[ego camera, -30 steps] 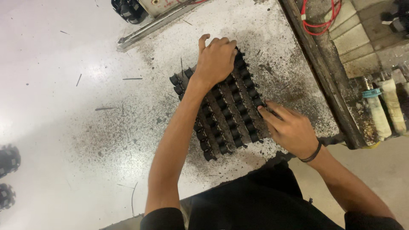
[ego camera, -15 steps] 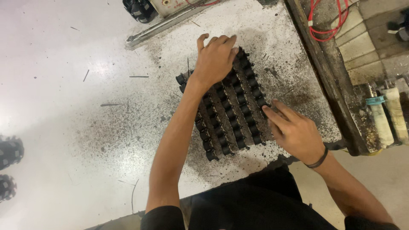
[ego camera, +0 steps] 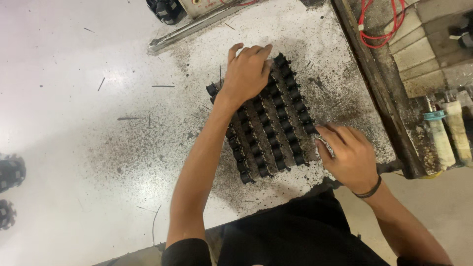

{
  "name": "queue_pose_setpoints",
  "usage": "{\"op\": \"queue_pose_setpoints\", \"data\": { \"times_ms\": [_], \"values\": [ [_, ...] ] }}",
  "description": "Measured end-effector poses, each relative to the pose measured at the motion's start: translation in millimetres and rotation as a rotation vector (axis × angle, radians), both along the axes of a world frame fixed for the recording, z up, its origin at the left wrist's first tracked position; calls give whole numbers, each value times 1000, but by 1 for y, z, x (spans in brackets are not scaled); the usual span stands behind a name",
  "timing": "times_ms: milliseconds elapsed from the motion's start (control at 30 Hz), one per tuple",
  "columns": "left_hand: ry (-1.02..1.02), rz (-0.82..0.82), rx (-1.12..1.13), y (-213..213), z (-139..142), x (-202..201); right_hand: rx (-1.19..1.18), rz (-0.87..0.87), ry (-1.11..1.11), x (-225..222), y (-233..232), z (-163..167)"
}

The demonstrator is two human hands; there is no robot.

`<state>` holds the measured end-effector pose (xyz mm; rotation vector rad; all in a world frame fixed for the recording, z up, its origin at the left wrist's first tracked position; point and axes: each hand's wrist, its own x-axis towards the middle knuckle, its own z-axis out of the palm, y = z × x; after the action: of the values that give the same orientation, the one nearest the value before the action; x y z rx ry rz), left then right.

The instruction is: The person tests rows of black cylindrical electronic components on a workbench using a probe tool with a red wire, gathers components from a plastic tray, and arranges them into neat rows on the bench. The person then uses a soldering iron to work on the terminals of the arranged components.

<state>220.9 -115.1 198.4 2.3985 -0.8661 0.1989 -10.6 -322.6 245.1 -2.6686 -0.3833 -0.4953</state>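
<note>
Gritty bench (ego camera: 123, 162), ribbed black, perhaps rubber, mat (ego camera: 268, 120)

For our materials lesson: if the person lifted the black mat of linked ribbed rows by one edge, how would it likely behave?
The black mat of linked ribbed rows would probably sag, since it looks jointed between rows. It seems fairly heavy, lying flat on the speckled white worktable. The left hand presses its far edge and the right hand its near corner, so it may slide.

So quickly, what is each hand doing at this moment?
Left hand: open, palm flat on the far end of the black grid.
Right hand: fingers touching the grid's right edge; a grip cannot be told.
</note>
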Motion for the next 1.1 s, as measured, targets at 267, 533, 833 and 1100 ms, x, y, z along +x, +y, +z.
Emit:
{"op": "queue_pose_setpoints", "data": {
  "times_ms": [267, 533, 833, 1100],
  "values": [
    [96, -17, 122, -35, -20, 13, -45, 3, 40, 12, 4, -6],
    [-93, 51, 37, 10, 23, -35, 72, 7, 0, -13, 11, 0],
    [-184, 678, 125, 203, 42, -237, 234, -33, 7, -53, 15, -7],
    [317, 1576, -395, 278, -9, -438, 304, 510, 178, -61, 125, -17]
  ]
}}
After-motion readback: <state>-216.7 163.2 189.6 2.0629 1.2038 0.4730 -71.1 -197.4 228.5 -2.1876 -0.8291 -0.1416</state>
